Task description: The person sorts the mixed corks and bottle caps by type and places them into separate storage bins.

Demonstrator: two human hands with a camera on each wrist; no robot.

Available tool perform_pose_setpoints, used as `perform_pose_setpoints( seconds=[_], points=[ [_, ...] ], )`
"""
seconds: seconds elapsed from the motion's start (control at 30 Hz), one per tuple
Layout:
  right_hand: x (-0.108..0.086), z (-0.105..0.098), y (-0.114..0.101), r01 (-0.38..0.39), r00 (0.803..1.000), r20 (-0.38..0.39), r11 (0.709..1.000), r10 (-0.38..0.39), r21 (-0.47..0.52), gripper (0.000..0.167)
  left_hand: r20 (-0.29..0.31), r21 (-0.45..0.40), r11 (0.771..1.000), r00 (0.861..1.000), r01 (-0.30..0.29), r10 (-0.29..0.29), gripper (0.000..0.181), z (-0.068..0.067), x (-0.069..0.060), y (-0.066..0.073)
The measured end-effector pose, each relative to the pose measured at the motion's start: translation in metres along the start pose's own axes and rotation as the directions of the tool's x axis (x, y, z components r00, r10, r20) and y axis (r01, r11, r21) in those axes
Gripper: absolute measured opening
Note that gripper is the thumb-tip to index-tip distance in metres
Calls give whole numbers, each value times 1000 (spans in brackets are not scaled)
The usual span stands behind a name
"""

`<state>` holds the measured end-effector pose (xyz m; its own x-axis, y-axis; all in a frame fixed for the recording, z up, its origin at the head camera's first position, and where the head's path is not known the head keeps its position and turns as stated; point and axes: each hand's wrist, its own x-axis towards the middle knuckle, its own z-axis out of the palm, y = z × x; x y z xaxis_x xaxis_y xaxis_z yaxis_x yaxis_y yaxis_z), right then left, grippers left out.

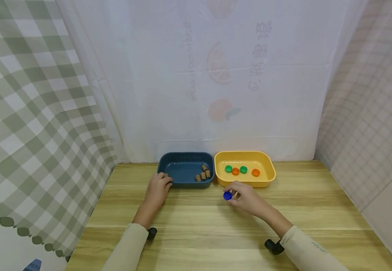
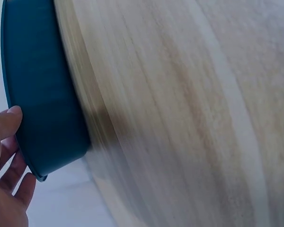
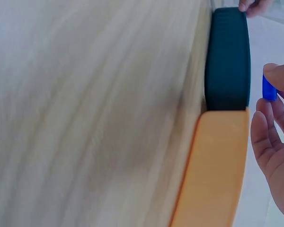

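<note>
A blue bottle cap (image 1: 227, 195) is pinched between the thumb and fingers of my right hand (image 1: 246, 197), in front of the yellow tray (image 1: 246, 184). The right wrist view shows this cap (image 3: 269, 91) edge-on, held clear of both trays. My left hand (image 1: 157, 190) grips the dark blue tray (image 1: 186, 185) by its front left corner. Up close in the left wrist view, the thumb lies on the tray's rim, with the other fingers partly hidden round the corner. Several small corks (image 1: 203, 175) lie in the blue tray's right part. Green caps (image 1: 243, 169) and orange caps (image 1: 256, 172) lie in the yellow tray.
The two trays stand side by side at the back of the wooden table (image 1: 196, 233). A white printed cloth (image 1: 155, 94) hangs right behind them. A checked cloth (image 1: 40, 94) borders the left side, and a pale grid cloth (image 1: 372, 113) the right.
</note>
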<state>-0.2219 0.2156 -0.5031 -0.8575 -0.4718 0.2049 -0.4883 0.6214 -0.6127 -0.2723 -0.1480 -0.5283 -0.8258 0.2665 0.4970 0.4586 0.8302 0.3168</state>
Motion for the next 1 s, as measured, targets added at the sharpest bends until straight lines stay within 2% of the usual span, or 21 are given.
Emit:
perform_pose_setpoints(
  seconds=[0.13, 0.3, 0.4, 0.57, 0.87, 1.0],
  points=[
    [-1, -15, 4, -2, 999, -47, 1000, 1, -20, 32, 3, -39, 999, 1000, 22, -22, 9, 0, 0, -1],
    [-1, -34, 7, 55, 989, -133, 997, -63, -57, 34, -7, -81, 996, 999, 37, -37, 10, 3, -1, -4],
    [-1, -46, 10, 65, 984, -158, 994, -78, -86, 35, -9, -92, 995, 999, 50, -51, 10, 4, -2, -6],
    [2, -68, 15, 4, 988, -155, 995, -19, -96, 35, -9, -93, 994, 998, 66, -67, 12, 3, -2, -7],
    [8, -105, 27, -109, 985, -139, 993, 101, -53, 31, 10, -91, 993, 997, 79, -78, 12, 1, 0, -6],
    [16, -117, 31, -131, 983, -140, 989, 121, -67, 31, 10, -86, 993, 997, 82, -81, 11, 2, 2, -6]
  ],
)
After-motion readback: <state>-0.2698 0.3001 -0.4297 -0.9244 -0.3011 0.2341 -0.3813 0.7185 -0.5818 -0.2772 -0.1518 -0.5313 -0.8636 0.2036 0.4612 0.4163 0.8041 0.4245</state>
